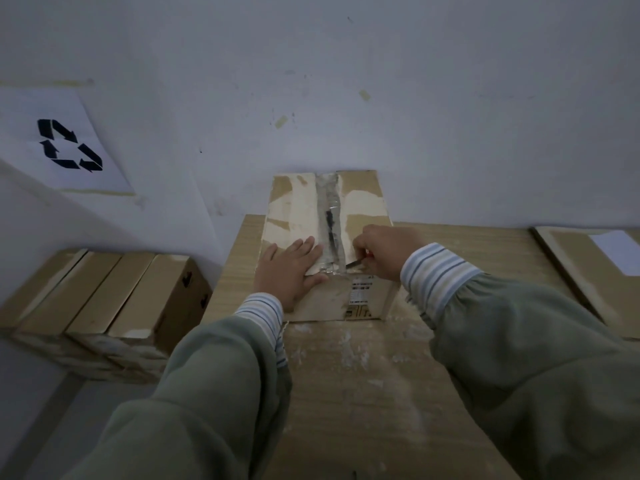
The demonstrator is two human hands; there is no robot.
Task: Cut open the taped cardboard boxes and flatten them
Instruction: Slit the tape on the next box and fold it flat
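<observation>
Sleeves fill the bottom of frame, both your arms reaching forward over the table (346, 375). Cardboard box (325, 244) sits at the far end of it, against the wall, top seam taped shut along the middle. Your left hand (291, 271) lies flat, fingers spread, pressing the near left flap just beside the tape strip (329, 220). Your right hand (377, 251) is curled round a cutter, blade tip (353, 263) at the near end of the seam; the handle is mostly hidden in the fist. Tape looks crinkled and already ragged in the middle, likely tough in spots. Box reads as light, stiff on the edges, flaps soft enough to sag under pressure, so keep the flat hand on the flap near the edge, clear of the blade line. Stack of flattened boxes (104, 299) off to your left, lower down; another flat board (588, 278) at right
</observation>
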